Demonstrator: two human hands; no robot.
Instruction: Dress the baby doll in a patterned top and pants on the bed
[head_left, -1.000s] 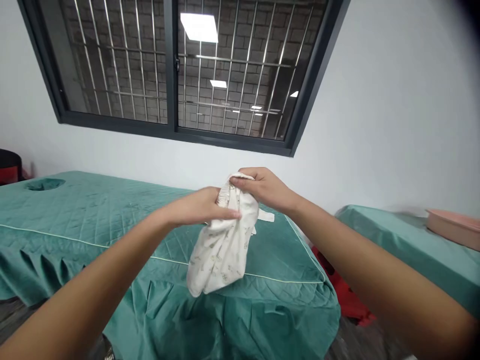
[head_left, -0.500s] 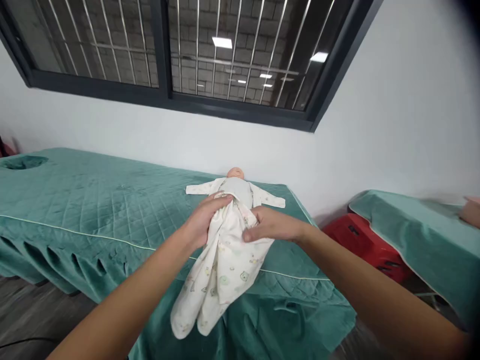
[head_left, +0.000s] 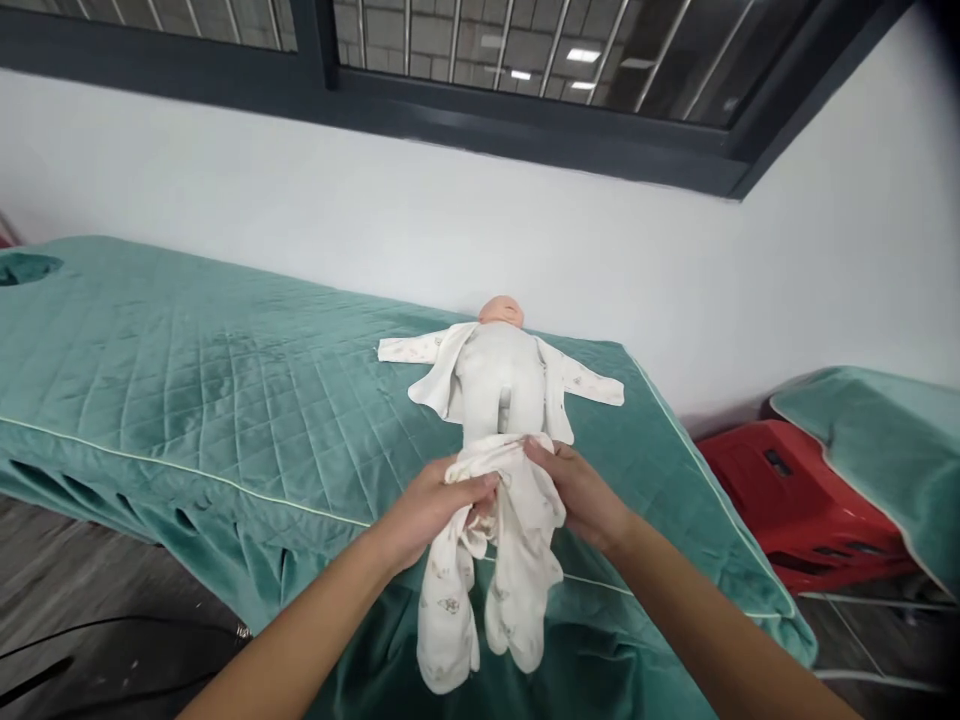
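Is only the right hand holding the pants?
No: the left hand and right hand both grip the white pants near their top edge.

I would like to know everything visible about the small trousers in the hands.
The small trousers are white with a faint print; the wrinkled cloth looks soft. Two legs with rounded ends hang before the near edge of the bed. The left hand and right hand hold the bunched waist at the legs of the doll; I cannot tell whether it goes around them.
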